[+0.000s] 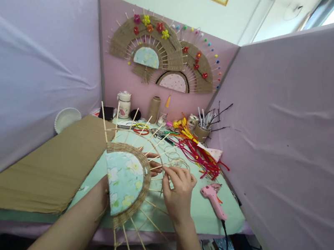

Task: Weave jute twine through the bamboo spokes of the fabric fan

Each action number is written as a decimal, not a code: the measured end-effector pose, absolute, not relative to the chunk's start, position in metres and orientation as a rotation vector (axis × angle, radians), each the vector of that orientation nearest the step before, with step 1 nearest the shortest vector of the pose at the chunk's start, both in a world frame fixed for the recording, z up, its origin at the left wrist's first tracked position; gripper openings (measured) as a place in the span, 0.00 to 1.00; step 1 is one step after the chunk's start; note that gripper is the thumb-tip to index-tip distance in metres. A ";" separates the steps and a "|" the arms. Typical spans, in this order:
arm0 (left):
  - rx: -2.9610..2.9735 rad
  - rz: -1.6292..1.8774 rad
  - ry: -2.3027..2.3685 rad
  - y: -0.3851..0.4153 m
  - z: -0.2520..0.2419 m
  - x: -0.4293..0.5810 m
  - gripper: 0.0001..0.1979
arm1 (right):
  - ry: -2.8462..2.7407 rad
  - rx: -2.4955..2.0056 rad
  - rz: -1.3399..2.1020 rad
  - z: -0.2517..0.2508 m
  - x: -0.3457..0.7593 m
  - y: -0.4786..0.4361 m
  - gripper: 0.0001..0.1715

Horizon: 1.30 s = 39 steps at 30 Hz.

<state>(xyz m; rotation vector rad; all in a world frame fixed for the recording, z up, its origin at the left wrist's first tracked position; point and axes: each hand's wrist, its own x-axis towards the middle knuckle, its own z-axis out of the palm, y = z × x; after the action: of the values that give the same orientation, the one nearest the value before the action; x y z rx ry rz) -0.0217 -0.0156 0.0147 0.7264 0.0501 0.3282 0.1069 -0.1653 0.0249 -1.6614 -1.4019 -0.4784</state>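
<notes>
A half-round fan (124,181) is held up in front of me, tilted so its straight edge faces left. Its centre is pale blue floral fabric, edged by a band of woven brown twine (146,181), with thin wooden sticks fanning outward. My left hand (154,164) supports it from behind; some fingers show between the sticks, while the palm is hidden by the fabric. At the right side of the fan, my right hand (179,192) pinches a thin strand of twine (159,154) close to one stick. That strand arcs loosely across the upper sticks.
A pink glue gun (214,201) with a black cable lies at the right. Brown cardboard (43,164) covers the left side. Behind are red-handled scissors (141,131), a twine spool (154,109), a white jar (123,104) and colourful pipe cleaners (202,158). Finished fans (116,43) hang on the back panel.
</notes>
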 end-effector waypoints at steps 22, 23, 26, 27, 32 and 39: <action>0.814 0.247 0.046 -0.015 0.021 -0.023 0.26 | -1.138 -1.481 -0.418 0.030 0.126 -0.176 0.09; 0.811 0.239 0.036 -0.013 0.021 -0.023 0.27 | -1.073 -1.469 -0.355 0.028 0.133 -0.177 0.09; 0.800 0.195 -0.001 -0.010 0.020 -0.022 0.27 | -0.857 -1.418 -0.124 0.018 0.155 -0.174 0.11; 0.797 0.180 -0.010 -0.009 0.021 -0.022 0.27 | -0.800 -1.386 -0.044 0.013 0.162 -0.172 0.12; 0.761 0.189 -0.002 -0.016 0.019 -0.026 0.25 | -0.769 -1.214 0.346 -0.010 0.181 -0.159 0.16; 0.641 0.413 0.191 -0.034 0.016 -0.054 0.20 | -0.875 -0.930 0.735 -0.012 0.172 -0.140 0.20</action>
<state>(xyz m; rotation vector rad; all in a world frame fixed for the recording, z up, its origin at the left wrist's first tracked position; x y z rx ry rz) -0.0540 -0.0341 0.0155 0.6408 0.1910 0.4135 0.1720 -0.1400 -0.0125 -0.9298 -0.8752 0.7345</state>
